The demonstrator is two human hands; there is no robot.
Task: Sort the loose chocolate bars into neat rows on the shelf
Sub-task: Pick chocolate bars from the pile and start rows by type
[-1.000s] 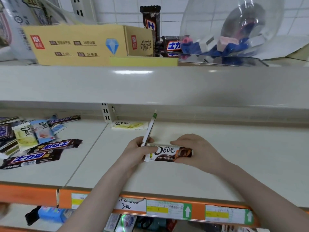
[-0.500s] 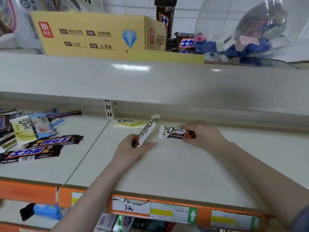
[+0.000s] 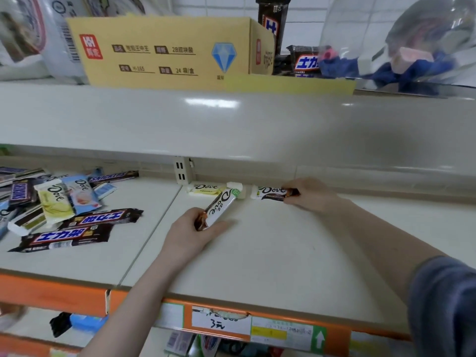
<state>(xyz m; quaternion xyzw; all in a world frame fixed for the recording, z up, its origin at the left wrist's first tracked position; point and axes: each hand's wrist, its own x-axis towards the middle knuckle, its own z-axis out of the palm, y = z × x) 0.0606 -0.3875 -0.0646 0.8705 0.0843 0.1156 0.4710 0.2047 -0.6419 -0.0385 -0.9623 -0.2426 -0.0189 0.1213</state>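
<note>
My left hand (image 3: 195, 231) grips the near end of a white and green Dove bar (image 3: 221, 206), which points away toward the back of the cream shelf (image 3: 257, 253). My right hand (image 3: 309, 195) holds the right end of a brown Dove bar (image 3: 268, 193) lying flat against the back edge. A yellow Dove bar (image 3: 204, 189) lies at the back, left of the other two. On the left shelf panel sits a loose heap of bars (image 3: 59, 204): Dove, Snickers and several dark bars with blue lettering.
The upper shelf (image 3: 231, 119) overhangs the back of this one; it carries a yellow carton (image 3: 164, 50), dark bars (image 3: 304, 61) and a clear dome (image 3: 401, 39). An orange price rail (image 3: 257, 325) runs along the front edge. More goods show on the shelf below.
My right hand carried the brown Dove bar from the middle of the shelf to the back edge. My left hand moved back too, and its white and green bar tilted flatter.
</note>
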